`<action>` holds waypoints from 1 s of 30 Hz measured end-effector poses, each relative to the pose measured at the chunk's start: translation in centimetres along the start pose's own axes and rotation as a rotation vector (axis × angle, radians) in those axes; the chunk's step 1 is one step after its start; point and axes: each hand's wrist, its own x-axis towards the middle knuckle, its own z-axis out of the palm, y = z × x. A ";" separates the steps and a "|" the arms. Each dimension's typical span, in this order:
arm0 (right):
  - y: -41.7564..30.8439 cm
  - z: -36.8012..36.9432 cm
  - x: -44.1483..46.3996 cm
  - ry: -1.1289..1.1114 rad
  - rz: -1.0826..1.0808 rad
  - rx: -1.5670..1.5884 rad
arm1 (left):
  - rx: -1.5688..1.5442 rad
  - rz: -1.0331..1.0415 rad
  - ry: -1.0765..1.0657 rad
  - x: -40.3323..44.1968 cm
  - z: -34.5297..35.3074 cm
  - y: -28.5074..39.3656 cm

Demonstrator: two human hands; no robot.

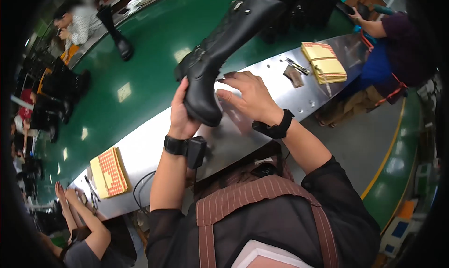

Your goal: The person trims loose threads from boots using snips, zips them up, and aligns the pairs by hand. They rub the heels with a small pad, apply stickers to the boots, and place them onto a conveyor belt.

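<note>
A tall black boot with buckled straps is tilted in front of me, its shaft up to the right and its toe toward me. My left hand is closed around the foot of the boot from the left side. My right hand is beside the ankle of the boot, thumb and fingers apart. Its fingertips are close to the boot; whether they touch it I cannot tell. Each wrist wears a black band, and a black box sits by the left one.
On the metal ledge lie a yellow-and-red stack, a small brown piece, pen-like tools and another yellow-and-red stack. The green surface beyond carries more boots. Other people work at left and right.
</note>
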 end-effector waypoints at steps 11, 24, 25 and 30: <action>13.2 -8.0 -6.8 0.041 0.740 -0.446 | -0.115 0.169 -0.046 1.0 -5.7 3.0; 15.9 -8.0 -5.2 0.104 0.620 -0.594 | -0.163 0.225 0.014 1.1 -8.0 2.1; 15.4 -7.6 -4.6 0.052 0.663 -0.627 | -0.171 0.240 0.025 1.1 -8.0 1.9; 17.2 -7.2 -3.4 0.053 0.595 -0.486 | -0.048 0.257 0.164 0.4 -6.5 1.9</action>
